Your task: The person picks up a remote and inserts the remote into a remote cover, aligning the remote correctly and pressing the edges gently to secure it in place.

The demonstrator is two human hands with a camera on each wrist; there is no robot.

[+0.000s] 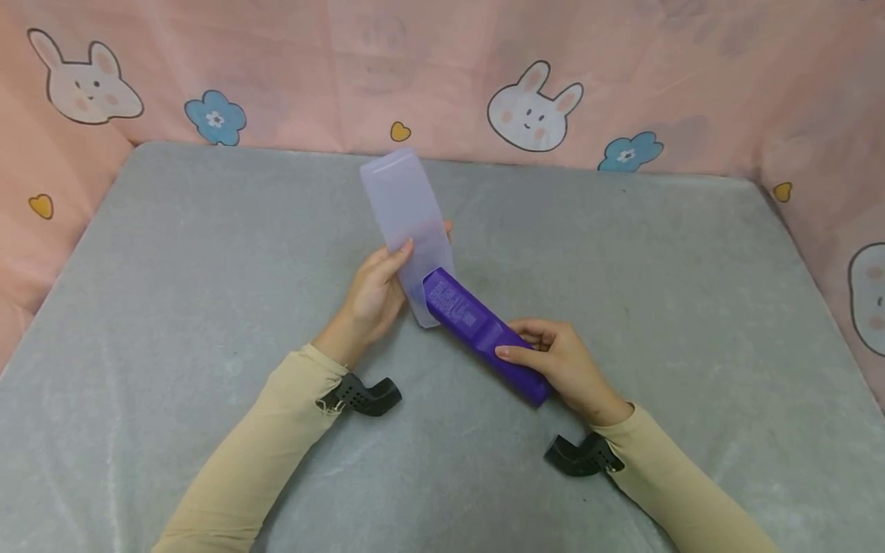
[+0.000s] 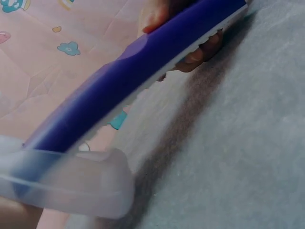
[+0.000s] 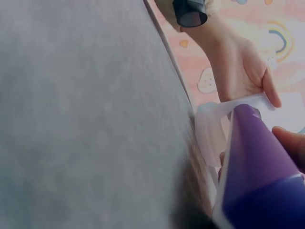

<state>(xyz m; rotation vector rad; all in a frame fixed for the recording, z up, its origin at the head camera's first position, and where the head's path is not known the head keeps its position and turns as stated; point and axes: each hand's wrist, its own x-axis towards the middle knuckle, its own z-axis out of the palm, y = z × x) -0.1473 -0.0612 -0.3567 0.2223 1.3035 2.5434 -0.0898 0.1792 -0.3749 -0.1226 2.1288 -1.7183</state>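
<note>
In the head view my left hand [image 1: 376, 296] grips a long translucent lilac plastic case [image 1: 404, 196], thumb on its near side and a fingertip showing past its far edge. My right hand [image 1: 563, 361] pinches a long purple object [image 1: 477, 330] with small white print near its far end, thumb on top and fingers beneath. That far end sits in an opening in the case's lower part. The left wrist view shows the purple object [image 2: 114, 81] slanting into the translucent case [image 2: 95, 183], with a white, notched edge along its underside. What the purple object is, I cannot tell.
Grey cloth covers the table [image 1: 207, 307]. Behind it and at both sides hangs a pink curtain [image 1: 290, 69] printed with rabbits, flowers and hearts. Black wrist mounts [image 1: 362, 395] are strapped over the beige sleeves [image 1: 256, 453].
</note>
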